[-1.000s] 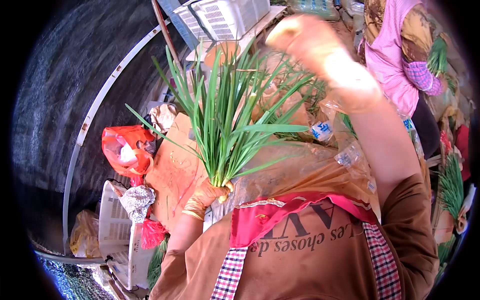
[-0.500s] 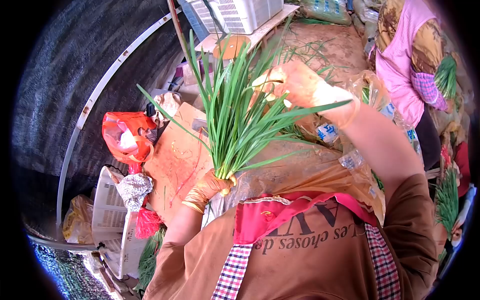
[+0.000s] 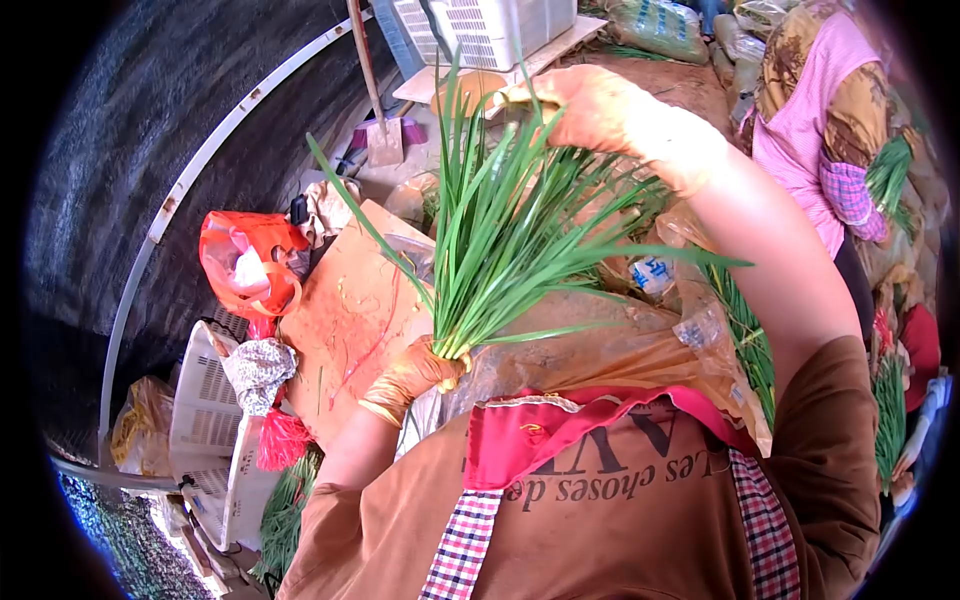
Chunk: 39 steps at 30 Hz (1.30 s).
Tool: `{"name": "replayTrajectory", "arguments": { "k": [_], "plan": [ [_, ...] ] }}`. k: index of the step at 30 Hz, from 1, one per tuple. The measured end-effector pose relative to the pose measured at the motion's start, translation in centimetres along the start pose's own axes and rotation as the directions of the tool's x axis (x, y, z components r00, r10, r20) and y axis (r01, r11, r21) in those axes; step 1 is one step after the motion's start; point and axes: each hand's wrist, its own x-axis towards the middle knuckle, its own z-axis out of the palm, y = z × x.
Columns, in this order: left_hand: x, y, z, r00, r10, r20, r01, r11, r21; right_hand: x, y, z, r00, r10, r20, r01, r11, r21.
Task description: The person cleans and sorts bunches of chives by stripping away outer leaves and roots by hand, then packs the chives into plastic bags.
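A bunch of garlic chives (image 3: 490, 250) stands upright in front of me, its long flat leaves fanned out at the top. My left hand (image 3: 415, 375), in a thin orange-yellow glove, is closed around the pale lower ends. My right hand (image 3: 590, 110), gloved alike, is up at the leaf tips with fingers bent in a pinch on some upper leaves; the fingertips are partly hidden among them. Below the bunch, a brownish plastic sheet (image 3: 600, 350) spreads over my lap beside a reddish board (image 3: 340, 320).
An orange bag (image 3: 255, 265) and a white crate (image 3: 210, 410) are at left. A shovel (image 3: 384, 142) and another white crate (image 3: 495, 30) stand behind. More chives (image 3: 740, 325) lie at right. A person in a pink apron (image 3: 810, 130) works at far right, chives beside their sleeve.
My right hand has risen from the side of the bunch to its leaf tips. My left hand keeps its grip, and the view has shifted slightly.
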Motion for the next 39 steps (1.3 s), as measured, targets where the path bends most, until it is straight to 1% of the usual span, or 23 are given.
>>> {"name": "replayTrajectory", "arguments": {
  "k": [3,4,7,10,13,15,17,19,20,23,24,27,28,30,31,32,33,34,35,36,37,38,39],
  "plan": [
    [0.0,-0.2,0.1,1.000,-0.006,-0.003,0.006,1.000,-0.011,0.4,-1.8,0.0,0.984,0.074,0.165,-0.092,0.990,0.104],
    [0.0,-0.2,0.0,1.000,-0.018,-0.006,0.018,1.000,0.004,0.8,-2.5,0.0,0.977,0.040,0.207,-0.025,0.997,-0.074],
    [0.2,-0.4,-0.1,1.000,-0.009,-0.023,0.009,1.000,-0.028,1.3,-1.4,1.3,0.981,0.013,0.193,0.007,0.995,-0.104],
    [0.3,-1.0,-0.2,1.000,-0.020,-0.015,0.019,0.999,-0.038,0.4,-1.4,1.9,0.997,-0.033,0.069,0.044,0.985,-0.165],
    [0.6,-0.7,-0.1,0.999,-0.027,-0.022,0.026,0.999,-0.027,1.1,0.4,3.3,0.948,0.135,-0.287,-0.255,0.864,-0.435],
    [0.4,-0.6,0.0,0.998,-0.037,-0.051,0.035,0.999,-0.041,0.8,1.7,-0.7,0.919,0.363,-0.153,-0.394,0.845,-0.363],
    [0.3,-1.0,-0.1,0.999,-0.023,-0.032,0.021,0.996,-0.085,-1.8,3.1,-1.4,0.911,0.396,0.112,-0.410,0.896,0.168],
    [0.2,-0.4,-0.1,0.999,-0.044,-0.029,0.042,0.995,-0.092,-3.7,3.1,-1.8,0.997,0.041,-0.070,-0.044,0.998,-0.033],
    [0.2,-0.2,0.0,0.998,-0.056,-0.041,0.053,0.997,-0.062,-4.5,2.5,-1.9,0.980,-0.154,-0.127,0.133,0.979,-0.156],
    [0.4,-0.6,-0.2,1.000,-0.021,-0.011,0.020,0.994,-0.104,-6.6,-1.3,-3.6,0.957,0.086,0.277,-0.147,0.967,0.206],
    [0.5,-0.6,-0.2,0.999,-0.032,-0.003,0.031,0.994,-0.108,-7.0,-0.9,-2.8,0.975,-0.055,0.215,0.016,0.984,0.179],
    [0.5,-0.7,0.0,0.999,-0.029,-0.038,0.026,0.996,-0.083,-7.3,-0.5,-1.5,0.961,-0.192,0.200,0.147,0.965,0.219],
    [0.6,-0.7,0.0,0.999,-0.019,-0.033,0.016,0.997,-0.078,-7.8,-1.1,-1.7,0.954,-0.230,0.191,0.143,0.912,0.384],
    [0.4,-0.8,0.0,0.999,-0.007,-0.037,0.004,0.997,-0.076,-8.3,0.4,-0.5,0.967,-0.251,0.042,0.217,0.901,0.376],
    [0.1,-0.4,0.1,0.998,-0.033,-0.062,0.028,0.996,-0.085,-8.1,0.6,0.1,0.950,-0.314,-0.001,0.313,0.949,0.036],
    [-0.1,0.4,0.4,0.995,-0.056,-0.088,0.048,0.995,-0.092,-7.9,0.8,0.6,0.926,-0.374,-0.043,0.343,0.885,-0.315],
    [-0.1,1.0,0.3,0.991,-0.077,-0.109,0.066,0.993,-0.098,-8.0,0.1,1.0,0.961,-0.168,-0.220,0.175,0.985,0.012],
    [0.3,1.0,-0.1,0.986,0.077,-0.151,-0.097,0.987,-0.130,-8.5,-0.9,1.3,0.948,0.095,-0.305,0.023,0.933,0.360],
    [0.7,2.2,-0.3,0.964,0.109,-0.243,-0.164,0.962,-0.218,-8.8,-1.6,1.6,0.885,0.367,-0.284,-0.090,0.736,0.671],
    [1.2,3.5,-1.0,0.940,0.074,-0.332,-0.119,0.986,-0.116,-8.6,0.0,0.9,0.770,0.471,-0.430,0.045,0.632,0.774],
    [1.7,4.4,-1.5,0.905,0.048,-0.423,-0.064,0.998,-0.022,-9.9,2.6,-0.5,0.735,0.643,-0.213,0.224,0.066,0.972],
    [2.2,4.8,-1.5,0.886,0.047,-0.461,-0.090,0.993,-0.072,-10.0,3.3,0.9,0.799,0.593,-0.099,0.122,0.002,0.993],
    [2.7,5.6,-1.7,0.867,0.053,-0.496,-0.120,0.987,-0.106,-10.3,3.4,2.9,0.816,0.577,0.037,-0.087,0.060,0.994]
  ]
}}
